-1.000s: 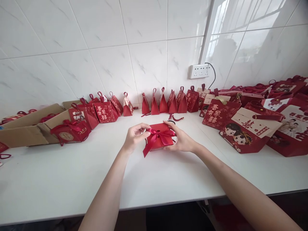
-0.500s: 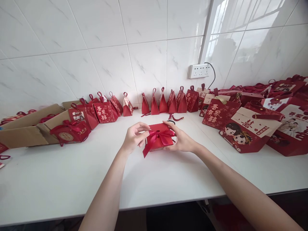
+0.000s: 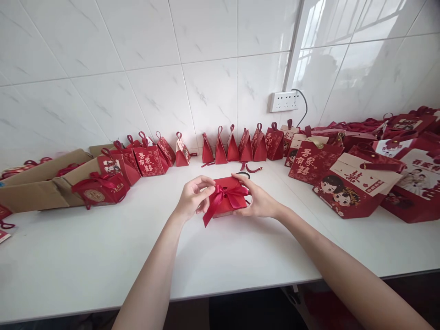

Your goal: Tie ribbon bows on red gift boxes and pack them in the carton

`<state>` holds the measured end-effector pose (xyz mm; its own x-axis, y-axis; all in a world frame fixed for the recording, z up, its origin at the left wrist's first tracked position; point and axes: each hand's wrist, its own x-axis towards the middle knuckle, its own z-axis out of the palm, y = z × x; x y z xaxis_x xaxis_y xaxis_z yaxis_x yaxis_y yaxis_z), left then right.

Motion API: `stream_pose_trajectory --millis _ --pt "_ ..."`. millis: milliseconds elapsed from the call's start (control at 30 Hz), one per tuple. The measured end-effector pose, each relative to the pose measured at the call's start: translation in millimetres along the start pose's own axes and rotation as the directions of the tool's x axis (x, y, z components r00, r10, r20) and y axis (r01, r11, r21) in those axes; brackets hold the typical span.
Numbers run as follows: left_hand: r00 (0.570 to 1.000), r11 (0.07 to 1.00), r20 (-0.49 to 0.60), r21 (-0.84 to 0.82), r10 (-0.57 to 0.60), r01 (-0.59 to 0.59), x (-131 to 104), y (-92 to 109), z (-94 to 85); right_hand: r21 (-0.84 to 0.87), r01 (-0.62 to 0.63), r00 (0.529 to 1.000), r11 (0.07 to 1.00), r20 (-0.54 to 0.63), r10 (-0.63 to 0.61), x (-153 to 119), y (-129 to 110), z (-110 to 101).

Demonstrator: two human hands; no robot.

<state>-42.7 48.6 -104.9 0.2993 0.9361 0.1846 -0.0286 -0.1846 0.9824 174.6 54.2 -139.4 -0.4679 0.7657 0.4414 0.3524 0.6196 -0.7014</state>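
A small red gift box [image 3: 227, 211] rests on the white table in front of me, topped by a shiny red ribbon bow [image 3: 225, 195] with one tail hanging over its front left. My right hand [image 3: 259, 199] grips the box's right side, thumb and fingers at opposite edges. At the upper left corner, my left hand [image 3: 196, 196] is closed, its thumb and forefinger pinched together at the bow's left loop. The other left fingers are curled. A dark round loop [image 3: 244, 174] shows just behind the box, partly hidden by my right hand.
Several red triangular boxes [image 3: 232, 145] line the tiled wall. Left stand an open cardboard carton [image 3: 37, 195] and a red box with a bow [image 3: 99, 189]. Many red gift bags [image 3: 357, 185] crowd the right. A loose strap [image 3: 252, 168] lies behind my hands.
The bow has shifted very slightly left, and its left loop and tail lie a little differently by my left fingers. My right hand keeps its hold on the box.
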Motion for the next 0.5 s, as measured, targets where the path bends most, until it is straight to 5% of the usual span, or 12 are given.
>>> stream_pose_trajectory --millis 300,500 --pt "0.998 0.997 -0.027 0.061 0.049 -0.048 3.1 -5.3 -1.2 -0.002 0.002 1.000 1.000 0.007 -0.002 -0.1 -2.5 -0.4" --pt "0.981 0.982 -0.159 0.168 0.109 -0.082 -3.4 0.3 -2.9 0.020 0.008 0.999 1.000 -0.032 -0.007 2.1 2.7 1.6"
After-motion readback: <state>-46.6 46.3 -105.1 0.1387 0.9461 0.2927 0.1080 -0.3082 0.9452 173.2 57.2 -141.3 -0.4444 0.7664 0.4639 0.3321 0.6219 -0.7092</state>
